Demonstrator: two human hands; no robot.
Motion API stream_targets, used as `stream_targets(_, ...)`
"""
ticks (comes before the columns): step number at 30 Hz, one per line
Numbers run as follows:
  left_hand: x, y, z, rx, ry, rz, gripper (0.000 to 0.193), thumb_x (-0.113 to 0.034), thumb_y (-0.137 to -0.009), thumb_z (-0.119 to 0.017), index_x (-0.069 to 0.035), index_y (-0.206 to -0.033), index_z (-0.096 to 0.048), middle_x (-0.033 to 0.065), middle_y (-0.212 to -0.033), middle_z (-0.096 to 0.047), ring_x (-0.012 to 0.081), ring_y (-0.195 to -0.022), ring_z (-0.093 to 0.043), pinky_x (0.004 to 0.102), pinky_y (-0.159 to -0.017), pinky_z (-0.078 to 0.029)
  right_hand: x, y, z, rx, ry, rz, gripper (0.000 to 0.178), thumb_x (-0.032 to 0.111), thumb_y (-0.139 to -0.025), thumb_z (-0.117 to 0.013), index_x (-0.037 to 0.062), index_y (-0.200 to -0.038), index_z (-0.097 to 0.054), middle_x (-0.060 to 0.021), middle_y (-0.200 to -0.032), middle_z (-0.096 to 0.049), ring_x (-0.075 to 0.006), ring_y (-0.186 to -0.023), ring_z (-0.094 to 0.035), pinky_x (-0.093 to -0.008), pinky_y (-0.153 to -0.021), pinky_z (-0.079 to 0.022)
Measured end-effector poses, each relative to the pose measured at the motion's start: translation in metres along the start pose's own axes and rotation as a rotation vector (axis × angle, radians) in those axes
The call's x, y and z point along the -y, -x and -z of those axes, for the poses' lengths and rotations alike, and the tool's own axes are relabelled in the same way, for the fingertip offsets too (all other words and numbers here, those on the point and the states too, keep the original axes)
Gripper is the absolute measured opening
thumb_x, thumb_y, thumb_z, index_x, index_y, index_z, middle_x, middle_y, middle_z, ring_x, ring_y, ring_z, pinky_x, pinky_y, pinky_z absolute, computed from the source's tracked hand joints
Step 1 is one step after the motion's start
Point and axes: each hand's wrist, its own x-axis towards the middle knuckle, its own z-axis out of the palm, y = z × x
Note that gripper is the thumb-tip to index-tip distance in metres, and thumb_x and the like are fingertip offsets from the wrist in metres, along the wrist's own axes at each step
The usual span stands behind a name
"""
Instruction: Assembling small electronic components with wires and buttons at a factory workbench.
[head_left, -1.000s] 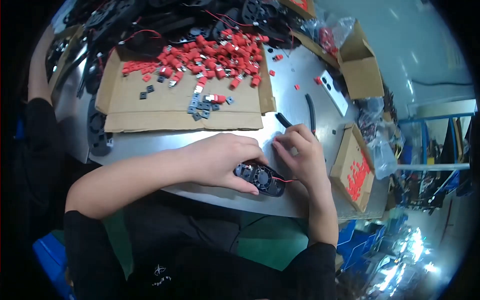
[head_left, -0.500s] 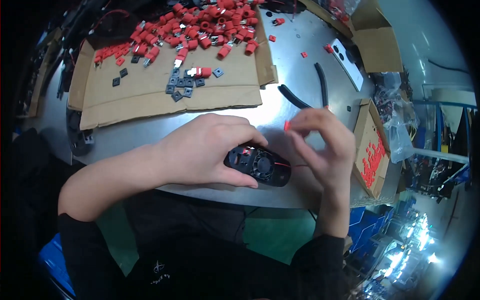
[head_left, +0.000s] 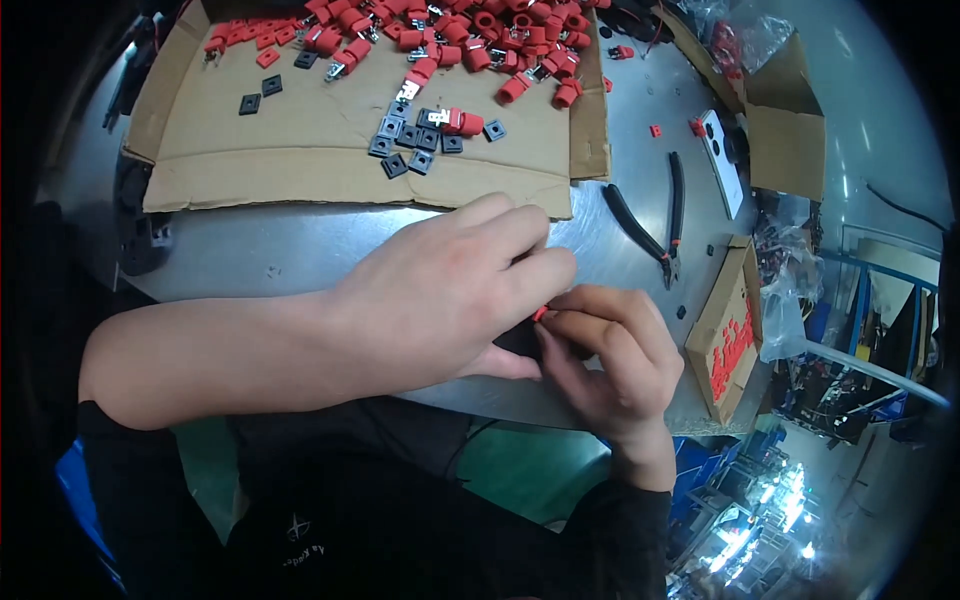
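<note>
Over the near part of the metal table, my left hand (head_left: 440, 290) is wrapped round an oval black plastic housing (head_left: 517, 338). Its bent fingers and thumb hide most of the housing; the earlier view showed a small round fan and a red wire in it. My right hand (head_left: 620, 365) pinches a small red piece (head_left: 541, 314) between thumb and fingers. That piece sits right at the housing, by the left fingertips; whether it touches the housing cannot be made out.
Beyond my hands lies a cardboard tray (head_left: 350, 180) with red cylindrical connectors (head_left: 512, 90) and small black square pieces (head_left: 421, 161). Black-handled cutting pliers (head_left: 676, 220) lie to the right, near a white phone (head_left: 722, 170). A smaller cardboard tray (head_left: 697, 355) holds little red pieces (head_left: 733, 350).
My right hand has come left and down, bringing the red piece to the housing. The left fingers have curled over the housing, covering it. The whole view has shifted, and the pliers' jaws now show.
</note>
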Motion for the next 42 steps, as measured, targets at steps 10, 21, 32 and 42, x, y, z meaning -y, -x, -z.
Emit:
stream_targets(10,0.0,-0.001,-0.003,0.004,0.016,0.067,0.056,-0.027,-0.065,-0.095,-0.004,-0.1,-0.057,0.0129,-0.095,-0.059,0.0354,-0.09,-0.059,0.0436,-0.076,-0.05,-0.001,-0.004,0.004,0.007,-0.061,-0.056,0.025,-0.008,-0.073,-0.081,-0.0008,-0.095,-0.073,-0.0144,-0.099,-0.071,-0.0243,-0.086,-0.069,-0.0329,-0.073,-0.056)
stream_targets(21,-0.002,-0.002,-0.006,-0.022,-0.011,0.057,0.055,-0.024,-0.064,-0.094,-0.004,-0.098,-0.055,0.0135,-0.094,-0.06,0.0363,-0.091,-0.061,0.0439,-0.077,-0.05,0.011,-0.005,0.006,0.088,-0.009,-0.193,0.031,-0.004,-0.072,-0.083,0.0015,-0.1,-0.072,-0.0094,-0.093,-0.066,-0.0245,-0.074,-0.06,-0.0343,-0.061,-0.046)
stream_targets(32,-0.003,-0.001,-0.003,0.006,-0.08,0.023,0.056,-0.026,-0.062,-0.094,-0.004,-0.097,-0.056,0.0135,-0.094,-0.06,0.0366,-0.091,-0.061,0.0444,-0.077,-0.05,0.026,-0.003,0.018,0.282,-0.035,-0.46,0.029,0.004,-0.09,-0.07,0.003,-0.119,-0.071,-0.007,-0.057,-0.056,-0.0156,-0.049,-0.056,-0.028,-0.053,-0.043)
stream_targets(42,-0.004,-0.005,-0.003,0.006,-0.123,0.013,0.058,-0.046,-0.069,-0.091,-0.004,-0.094,-0.058,0.0135,-0.09,-0.062,0.0347,-0.087,-0.062,0.0428,-0.076,-0.051,-0.116,0.02,0.036,0.043,0.294,-0.473,0.084,0.033,-0.087,-0.081,0.007,-0.156,-0.043,-0.0231,-0.146,-0.054,-0.0374,-0.135,-0.053,-0.0451,-0.11,-0.044)
